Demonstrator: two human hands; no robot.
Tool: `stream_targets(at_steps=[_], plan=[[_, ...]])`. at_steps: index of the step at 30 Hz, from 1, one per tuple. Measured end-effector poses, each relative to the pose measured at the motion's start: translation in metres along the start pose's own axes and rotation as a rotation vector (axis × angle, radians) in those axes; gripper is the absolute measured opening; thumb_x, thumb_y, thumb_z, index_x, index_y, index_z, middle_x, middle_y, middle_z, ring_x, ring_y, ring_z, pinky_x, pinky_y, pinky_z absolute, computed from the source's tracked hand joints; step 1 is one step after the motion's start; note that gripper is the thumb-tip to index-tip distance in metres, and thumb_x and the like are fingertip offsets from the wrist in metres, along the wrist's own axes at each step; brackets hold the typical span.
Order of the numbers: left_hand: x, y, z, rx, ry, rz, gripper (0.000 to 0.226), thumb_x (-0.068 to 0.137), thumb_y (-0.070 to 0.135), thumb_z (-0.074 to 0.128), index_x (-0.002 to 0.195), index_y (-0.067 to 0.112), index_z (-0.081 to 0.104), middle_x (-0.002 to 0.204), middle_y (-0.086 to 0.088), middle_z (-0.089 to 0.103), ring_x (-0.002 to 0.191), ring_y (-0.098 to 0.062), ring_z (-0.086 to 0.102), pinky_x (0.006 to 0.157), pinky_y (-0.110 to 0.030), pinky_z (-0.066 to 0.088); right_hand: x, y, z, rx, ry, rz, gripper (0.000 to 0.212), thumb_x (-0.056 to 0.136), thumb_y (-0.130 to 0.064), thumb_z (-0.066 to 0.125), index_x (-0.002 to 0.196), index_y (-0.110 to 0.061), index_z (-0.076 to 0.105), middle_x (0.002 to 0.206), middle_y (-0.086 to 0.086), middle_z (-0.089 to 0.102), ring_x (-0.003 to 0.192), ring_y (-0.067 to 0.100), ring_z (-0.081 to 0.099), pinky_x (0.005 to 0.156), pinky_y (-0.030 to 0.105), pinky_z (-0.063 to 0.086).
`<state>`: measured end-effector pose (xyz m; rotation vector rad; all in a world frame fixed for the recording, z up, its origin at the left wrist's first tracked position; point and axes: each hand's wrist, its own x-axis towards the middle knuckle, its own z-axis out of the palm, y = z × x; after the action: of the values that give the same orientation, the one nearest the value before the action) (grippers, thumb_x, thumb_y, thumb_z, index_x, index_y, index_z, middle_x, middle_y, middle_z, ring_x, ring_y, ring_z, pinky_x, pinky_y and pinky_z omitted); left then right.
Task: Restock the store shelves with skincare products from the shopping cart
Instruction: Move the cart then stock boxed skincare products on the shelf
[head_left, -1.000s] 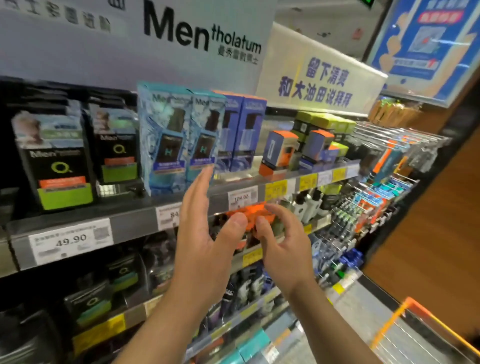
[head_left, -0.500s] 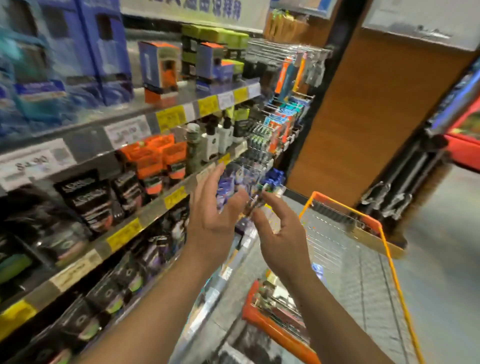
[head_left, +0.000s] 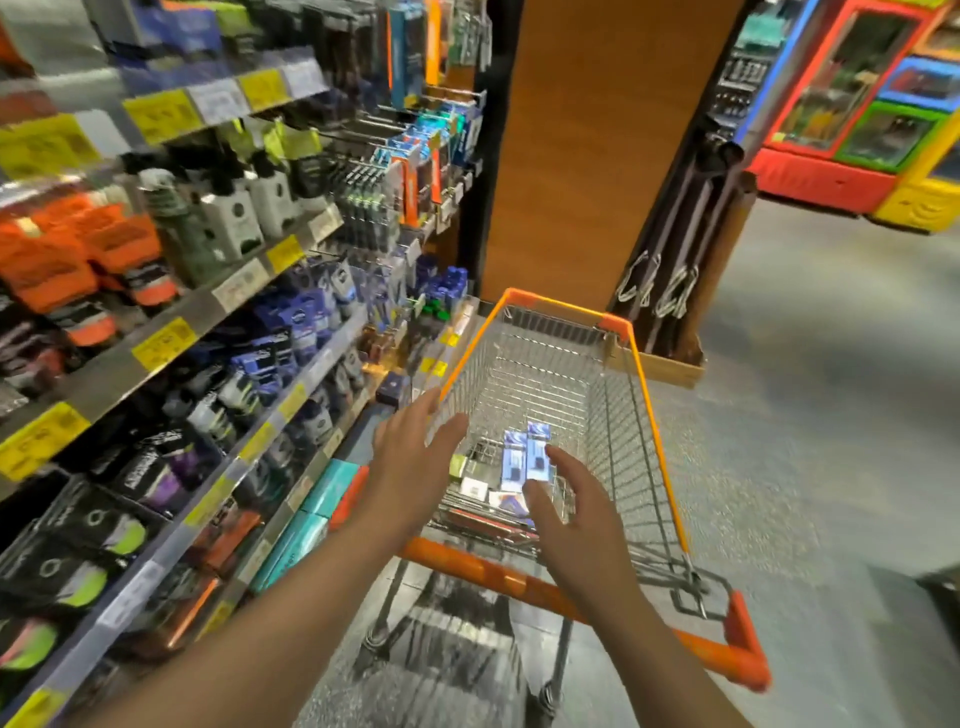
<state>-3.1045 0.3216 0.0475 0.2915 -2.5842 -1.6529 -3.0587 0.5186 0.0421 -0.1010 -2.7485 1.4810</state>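
— Cart contents?
— Wire shopping cart (head_left: 644, 374), orange-trimmed: two blue boxes (head_left: 525, 457) upright, flat packs beneath.
— Grips?
— Left hand (head_left: 410, 467) and right hand (head_left: 576, 525): fingers spread apart, nothing held, above the basket.

At twelve o'clock a brown wood-grain panel (head_left: 597, 145) rises behind the aisle end. At one o'clock, dark folded items with looped straps (head_left: 670, 260) lean against it, their lower ends in a low wooden box (head_left: 660, 366). At two o'clock, well apart across the grey speckled floor (head_left: 810, 415), stands a glass-fronted cabinet (head_left: 862, 104) framed in red, blue, green and yellow.
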Motion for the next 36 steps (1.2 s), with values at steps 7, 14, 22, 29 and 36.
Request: stream_targets(at_steps=[7,14,22,29,36], plan=[[-0.023,-0.031,0.048,0.402,-0.171,-0.089,0.060,0.102,0.054,0.044,0.153,0.022,0.042,0.158,-0.004,0.041,0.149,-0.028,0.028,0.123,-0.045,0.019,-0.021,0.084,-0.024,-0.561,-0.064,0.117,0.088,0.084,-0.087,0.012,0.154,-0.038,0.035,0.161,-0.004,0.039,0.154,0.023,0.025,0.123,0.062,0.016],[-0.026,-0.050,0.074,0.944,-0.247,0.039,0.088,0.085,0.085,0.014,0.159,0.038,0.027,0.165,0.009,0.032,0.157,-0.024,0.015,0.124,-0.060,0.011,-0.016,0.090,-0.024,-0.723,-0.208,0.185,0.084,0.093,-0.080,0.022,0.163,-0.035,0.013,0.173,0.008,0.006,0.159,0.031,-0.010,0.121,0.066,-0.009],[-0.012,-0.036,0.083,1.016,-0.394,-0.047,0.080,0.090,0.084,0.020,0.159,0.045,0.025,0.168,0.012,0.025,0.157,-0.024,0.014,0.122,-0.061,0.020,0.011,0.097,-0.031,-0.705,-0.384,0.323,0.093,0.089,-0.083,0.028,0.164,-0.033,0.008,0.173,0.011,0.000,0.158,0.036,-0.009,0.118,0.071,-0.006],[0.006,-0.031,0.090,1.025,-0.426,-0.063,0.073,0.092,0.073,0.028,0.158,0.042,0.026,0.169,0.013,0.020,0.157,-0.023,0.014,0.115,-0.062,0.026,0.029,0.095,-0.034,-0.680,-0.397,0.353,0.090,0.089,-0.078,0.034,0.164,-0.032,0.013,0.173,0.006,0.001,0.159,0.033,-0.007,0.121,0.069,0.006],[0.026,-0.028,0.094,1.027,-0.439,-0.056,0.076,0.089,0.073,0.027,0.158,0.041,0.028,0.169,0.009,0.020,0.156,-0.027,0.014,0.111,-0.059,0.033,0.049,0.093,-0.033,-0.697,-0.382,0.381,0.087,0.090,-0.076,0.035,0.164,-0.035,0.013,0.173,0.003,0.002,0.159,0.027,-0.005,0.123,0.064,0.014]])
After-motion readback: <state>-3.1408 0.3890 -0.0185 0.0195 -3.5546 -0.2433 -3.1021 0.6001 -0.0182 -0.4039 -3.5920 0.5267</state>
